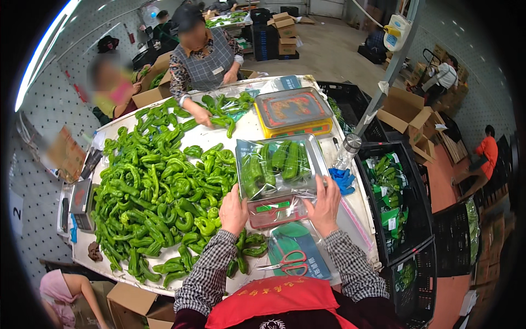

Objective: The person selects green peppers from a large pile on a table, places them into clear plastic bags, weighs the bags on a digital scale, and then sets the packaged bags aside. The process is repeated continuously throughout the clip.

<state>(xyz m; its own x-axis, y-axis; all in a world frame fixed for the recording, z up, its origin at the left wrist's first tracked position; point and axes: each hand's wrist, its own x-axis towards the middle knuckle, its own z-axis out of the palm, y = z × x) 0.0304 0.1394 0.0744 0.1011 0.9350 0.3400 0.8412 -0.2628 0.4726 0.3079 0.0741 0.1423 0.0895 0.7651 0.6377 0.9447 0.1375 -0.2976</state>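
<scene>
A clear plastic bag of green peppers (pixel 279 162) lies on the steel pan of a red digital scale (pixel 277 210), whose display is lit green. My left hand (pixel 234 210) is at the bag's lower left edge, and my right hand (pixel 324 205) is at its lower right, fingers curved by the pan's corner. Whether either hand grips the plastic is not plain. Below the scale, red-handled scissors (pixel 289 263) rest on a stack of printed plastic bags (pixel 304 246). A large heap of loose green peppers (pixel 160 197) spreads left of my hands.
Beyond the pan stands a yellow scale (pixel 294 111). A clear bottle (pixel 348 148) and blue gloves (pixel 343 181) sit by the table's right edge, near a metal post (pixel 382 86). Black crates (pixel 421 193) hold bagged peppers. Across the table, a co-worker (pixel 205 61) reaches into peppers.
</scene>
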